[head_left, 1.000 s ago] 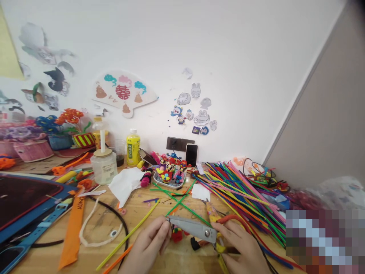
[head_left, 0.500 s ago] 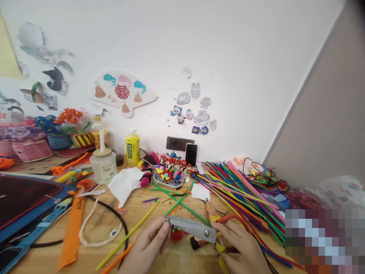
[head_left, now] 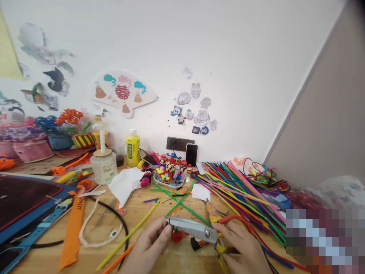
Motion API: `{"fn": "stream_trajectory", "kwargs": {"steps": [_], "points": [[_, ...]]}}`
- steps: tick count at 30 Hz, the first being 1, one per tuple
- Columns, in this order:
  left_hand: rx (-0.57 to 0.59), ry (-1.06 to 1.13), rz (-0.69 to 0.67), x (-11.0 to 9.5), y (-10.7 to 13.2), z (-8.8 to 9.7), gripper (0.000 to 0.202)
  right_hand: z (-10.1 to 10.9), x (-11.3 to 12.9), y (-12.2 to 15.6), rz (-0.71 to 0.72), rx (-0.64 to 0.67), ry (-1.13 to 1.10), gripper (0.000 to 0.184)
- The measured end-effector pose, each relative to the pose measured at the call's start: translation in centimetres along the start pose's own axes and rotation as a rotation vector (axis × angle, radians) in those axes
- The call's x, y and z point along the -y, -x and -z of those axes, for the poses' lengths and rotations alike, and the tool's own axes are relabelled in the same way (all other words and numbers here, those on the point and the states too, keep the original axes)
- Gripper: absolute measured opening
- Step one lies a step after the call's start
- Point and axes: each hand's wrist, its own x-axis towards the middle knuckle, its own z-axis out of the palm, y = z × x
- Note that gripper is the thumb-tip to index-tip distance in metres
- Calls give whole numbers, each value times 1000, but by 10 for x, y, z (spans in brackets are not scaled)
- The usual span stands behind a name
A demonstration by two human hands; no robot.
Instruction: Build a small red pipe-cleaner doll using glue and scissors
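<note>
My right hand (head_left: pixel 242 245) is closed around the yellow handle of a pair of scissors (head_left: pixel 194 228), whose metal blades point left. At the blade tips, my left hand (head_left: pixel 154 241) pinches a small dark piece (head_left: pixel 169 222), mostly hidden by the fingers. The blades look nearly closed beside it. Just under the blades lies a small red item (head_left: pixel 177 235) with green on it. Near the scissors' pivot is a black-ended object (head_left: pixel 195 243), partly covered.
Many coloured pipe cleaners (head_left: pixel 242 190) lie in a heap at the right. Behind my hands, a small tray (head_left: pixel 171 185) bears several colourful figures. A glass jar (head_left: pixel 104 167), a yellow bottle (head_left: pixel 133 148) and a phone (head_left: pixel 191 155) stand near the wall. An orange strip (head_left: pixel 71 232) lies left.
My left fingers have shifted slightly at the blade tips, and the dark piece shows a little more. The scissors and my right hand have hardly moved.
</note>
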Motion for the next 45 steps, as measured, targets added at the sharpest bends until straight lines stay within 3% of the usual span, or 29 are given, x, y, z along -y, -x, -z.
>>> {"fn": "stream_trajectory", "kwargs": {"steps": [7,22,28,36,41,45], "points": [[-112,-82,-4,-7,-1,-1,39,0,-2,4,94,-63,146,57],[-94,-199,-17,-13,0,0,44,-1,-4,6,126,-74,237,55],[-86,-133,-51,-18,0,0,40,-5,-5,7,-23,-18,84,61],[-59,-227,-93,-20,1,-2,40,-5,2,0,-300,207,-263,65],[-135,-336,-119,-19,-1,1,39,1,1,-3,-326,228,-309,60],[-285,-414,-119,-18,-6,7,35,5,-8,0,-294,215,-214,64]]}}
